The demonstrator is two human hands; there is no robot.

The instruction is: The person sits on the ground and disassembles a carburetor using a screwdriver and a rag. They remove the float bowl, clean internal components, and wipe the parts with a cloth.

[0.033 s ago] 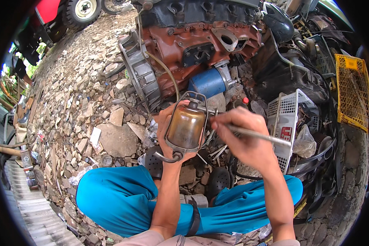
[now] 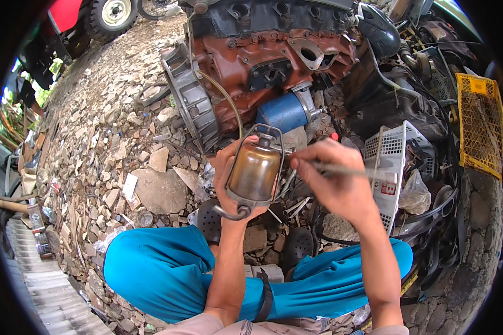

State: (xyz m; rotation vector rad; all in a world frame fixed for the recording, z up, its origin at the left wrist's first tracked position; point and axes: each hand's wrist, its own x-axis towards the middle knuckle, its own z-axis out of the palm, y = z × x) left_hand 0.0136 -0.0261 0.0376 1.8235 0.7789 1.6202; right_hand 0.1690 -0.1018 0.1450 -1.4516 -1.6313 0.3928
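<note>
My left hand (image 2: 225,167) grips a fuel-filter-like assembly (image 2: 253,173) with a stained amber bowl, a wire bail over it and a curved pipe at its lower end. My right hand (image 2: 335,184) is closed on a long, thin metal tool (image 2: 383,174), blurred by motion, its thumb and index finger near a fitting on the assembly's right side. My fingers partly hide where tool and fitting meet. Both hands are above my crossed legs (image 2: 151,268) in blue trousers.
A rusty-red engine block (image 2: 229,50) with a blue cylinder (image 2: 276,111) lies ahead on rubble. A white crate (image 2: 383,156), yellow crate (image 2: 478,123) and black hoses are at right. A corrugated sheet (image 2: 39,279) lies at left; a vehicle wheel (image 2: 115,14) stands at upper left.
My right hand and the tool have shifted slightly upward, toward the crate's level. My left hand and the filter assembly have barely moved.
</note>
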